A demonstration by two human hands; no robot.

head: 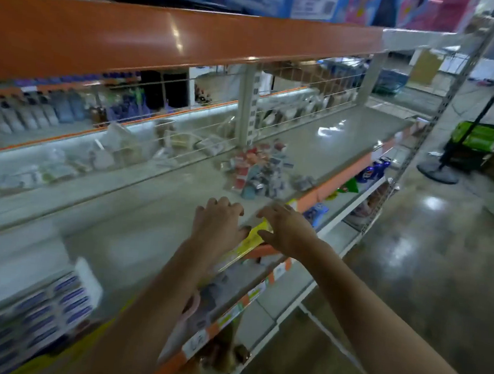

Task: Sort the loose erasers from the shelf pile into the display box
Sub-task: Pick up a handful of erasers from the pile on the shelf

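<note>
A pile of loose erasers (261,170) in red, blue and grey wrappers lies on the grey shelf (153,208) near its front edge, by the white upright post. The display box (37,314), white with rows of blue-labelled erasers in it, stands at the near left end of the same shelf. My left hand (218,221) and my right hand (287,228) reach forward side by side over the shelf's front edge, short of the pile, fingers spread and holding nothing. The frame is motion-blurred.
An orange beam (163,37) of the upper shelf runs overhead. A wire grid (293,101) backs the shelf, with bottles and packets behind it. Lower shelves hold snack packs (371,171). A fan stand (440,169) and boxes sit on the shiny floor at right.
</note>
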